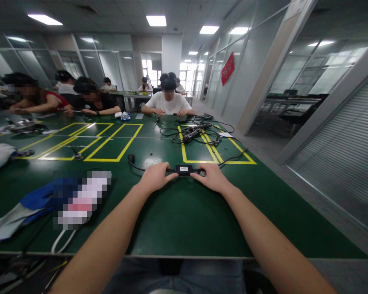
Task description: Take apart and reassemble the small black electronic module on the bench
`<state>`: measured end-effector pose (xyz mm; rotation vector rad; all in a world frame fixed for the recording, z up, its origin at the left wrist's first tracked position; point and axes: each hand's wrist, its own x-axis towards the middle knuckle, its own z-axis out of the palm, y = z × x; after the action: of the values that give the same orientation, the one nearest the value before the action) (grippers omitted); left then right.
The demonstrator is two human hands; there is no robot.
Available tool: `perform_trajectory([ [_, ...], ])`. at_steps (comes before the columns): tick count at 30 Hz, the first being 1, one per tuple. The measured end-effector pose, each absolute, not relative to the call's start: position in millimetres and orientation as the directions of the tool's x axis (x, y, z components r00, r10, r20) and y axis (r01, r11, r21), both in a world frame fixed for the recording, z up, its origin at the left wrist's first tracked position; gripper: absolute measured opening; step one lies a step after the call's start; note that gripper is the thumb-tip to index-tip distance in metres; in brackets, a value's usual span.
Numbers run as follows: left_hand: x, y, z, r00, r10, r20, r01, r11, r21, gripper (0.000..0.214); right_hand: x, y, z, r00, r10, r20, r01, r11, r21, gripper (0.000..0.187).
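Hands, two, on one cable, one black box between.

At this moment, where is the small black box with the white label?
In the head view, the black box is near the centre, between the left hand and the right hand, just nearer than the yellow tape outline on the right.

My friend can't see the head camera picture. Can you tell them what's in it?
Someone's left grip and right grip hold a black cable on either side of its labelled box, over a green table. Beyond lie tangled cables; across the table sits a person in white.
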<state>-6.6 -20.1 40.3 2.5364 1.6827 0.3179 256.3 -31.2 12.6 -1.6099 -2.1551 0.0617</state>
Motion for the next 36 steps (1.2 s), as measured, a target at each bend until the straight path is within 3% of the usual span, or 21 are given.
perform_trajectory([
  [6,-5,-21,43,0.375,0.909,0.182,0.920,-0.389,0.043,0.037,250,-29,9,-0.202,0.902,0.383,0.933,0.297,-0.206,0.034],
  [17,2,-21,37,0.350,0.914,0.206,0.937,-0.346,-0.054,0.036,242,-31,9,-0.120,0.901,0.417,0.960,0.212,-0.181,0.031],
  [36,-1,-19,33,0.353,0.920,0.169,0.934,-0.358,0.000,0.037,242,-31,7,-0.122,0.929,0.350,0.944,0.218,-0.249,0.033],
])
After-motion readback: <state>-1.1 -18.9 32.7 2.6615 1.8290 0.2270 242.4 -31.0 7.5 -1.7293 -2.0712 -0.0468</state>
